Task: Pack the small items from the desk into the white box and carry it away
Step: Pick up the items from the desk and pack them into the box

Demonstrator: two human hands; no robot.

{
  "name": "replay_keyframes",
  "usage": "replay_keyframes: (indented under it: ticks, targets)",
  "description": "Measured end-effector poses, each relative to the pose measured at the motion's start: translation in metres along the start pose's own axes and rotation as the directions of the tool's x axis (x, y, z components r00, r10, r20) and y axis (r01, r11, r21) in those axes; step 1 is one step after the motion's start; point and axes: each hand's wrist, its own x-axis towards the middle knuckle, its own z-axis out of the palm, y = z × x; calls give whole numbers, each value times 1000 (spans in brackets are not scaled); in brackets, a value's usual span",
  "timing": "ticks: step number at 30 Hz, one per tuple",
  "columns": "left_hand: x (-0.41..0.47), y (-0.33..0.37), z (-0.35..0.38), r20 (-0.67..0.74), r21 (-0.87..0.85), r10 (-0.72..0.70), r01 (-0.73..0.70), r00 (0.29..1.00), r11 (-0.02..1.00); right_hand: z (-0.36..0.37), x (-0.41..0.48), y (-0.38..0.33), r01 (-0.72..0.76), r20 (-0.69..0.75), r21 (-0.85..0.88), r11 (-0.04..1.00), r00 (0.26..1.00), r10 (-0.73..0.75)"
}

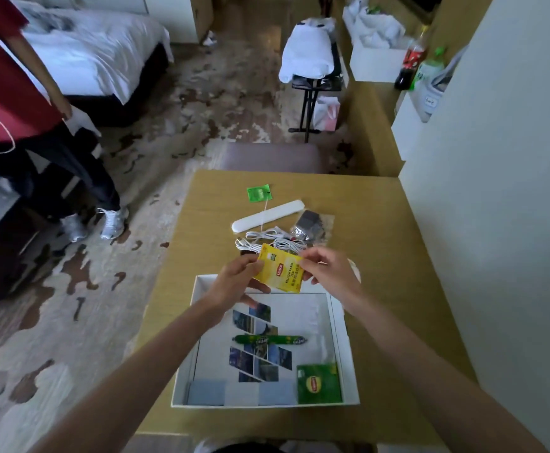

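Note:
A yellow tea sachet (280, 272) hangs over the far rim of the white box (349, 348), pinched at its left edge by my left hand (234, 282) and at its right edge by my right hand (329, 273). Inside the box lie a printed card with photo tiles (260, 351), a green sausage stick (270, 339) and a green tea sachet (318, 383). Beyond the box on the desk (381, 243) rest a white oblong case (267, 215), a coiled white cable (267, 240), a dark item in a clear bag (313, 225) and a small green tea-bag tag (258, 193).
A padded chair (270, 156) stands at the desk's far edge. Another person in a red top (2, 76) stands at the left by a bed (87, 50). A white wall (502, 191) borders the desk on the right. Bottles (412, 60) and bags sit farther back.

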Motion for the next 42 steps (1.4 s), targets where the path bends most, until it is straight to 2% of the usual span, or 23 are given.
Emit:
replay_keyframes:
  ticks: [4,7,10,13,15,18,22,25,28,33,35,38,42]
  targets:
    - [-10,-5,3,105,36,6,-10,994,999,8,-16,2,-28,-23,-89,996,999,26]
    - [-15,-12,7,136,51,-40,33,990,998,8,-28,4,55,-13,-243,968,998,-60]
    - [-20,-21,13,199,77,-78,64,977,995,4,-39,5,166,69,-467,869,986,-152]
    - [-21,-32,19,243,150,-99,63,965,987,1,-47,8,200,180,-536,820,976,-121]
    - [-21,-41,22,272,275,-125,48,954,960,-1,-52,12,201,243,-563,802,967,-71]
    - [-19,-58,21,355,553,-104,-119,929,825,-6,-60,18,183,336,-665,724,939,71]
    - [-11,-79,15,378,786,-9,-316,926,532,-4,-67,25,293,465,-818,496,844,268]
    - [-4,-88,11,357,838,110,-370,928,401,9,-66,31,355,504,-843,404,785,361]
    - [-2,-91,8,368,861,128,-390,921,326,23,-65,40,376,516,-847,376,751,412]
    - [-5,-91,5,367,875,119,-386,923,292,32,-68,54,397,522,-846,357,755,398]
    - [-6,-89,4,361,877,110,-377,926,297,31,-68,56,460,551,-833,308,745,376]
    - [-5,-85,4,350,888,72,-355,934,291,27,-66,56,559,606,-795,236,717,345]
    - [-2,-76,4,332,909,58,-336,941,247,22,-59,51,612,646,-760,221,669,368]
